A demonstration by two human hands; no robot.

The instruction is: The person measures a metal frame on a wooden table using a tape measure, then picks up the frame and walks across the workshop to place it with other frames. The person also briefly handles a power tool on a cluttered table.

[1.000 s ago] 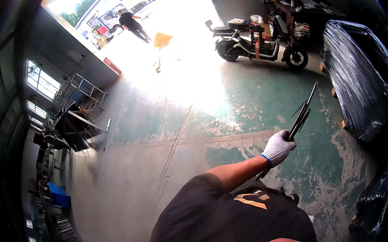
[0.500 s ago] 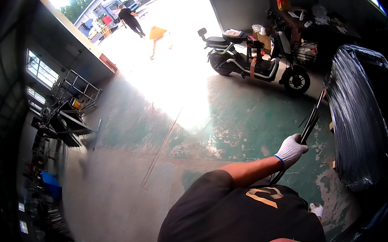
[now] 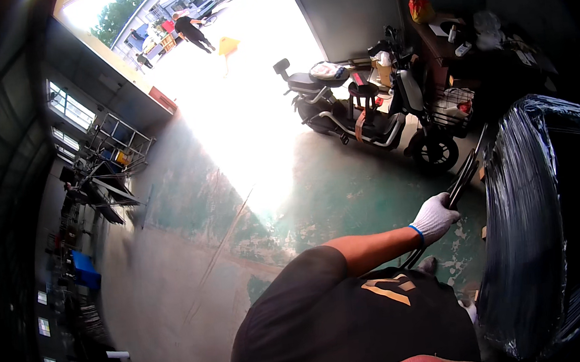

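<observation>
My left hand [image 3: 435, 219], in a white knit glove with a blue cuff, is closed around a bundle of long, thin dark rods [image 3: 467, 174]. The bundle slants from beside my body up toward the wrapped stack, and its lower part passes behind my arm and shirt. What the rods are exactly does not show. Low on the right, a bit of my right hand [image 3: 470, 311], also white-gloved, shows past my black shirt. Its fingers are hidden. It is nearest to a tall stack wrapped in dark shiny plastic film [image 3: 523, 229], with small wooden blocks along its near side.
Ahead stands a parked electric scooter [image 3: 374, 115] with a front basket. Behind it is a cluttered table [image 3: 432, 34]. Metal frames [image 3: 118, 151] and a blue bin [image 3: 85, 269] line the left side. Through the bright doorway, a person [image 3: 192, 32] stands near an orange-yellow object [image 3: 228, 45].
The scooter and wrapped stack appear larger and closer as my view shifts forward. My left hand keeps its hold on the rods. Less of my right hand shows.
</observation>
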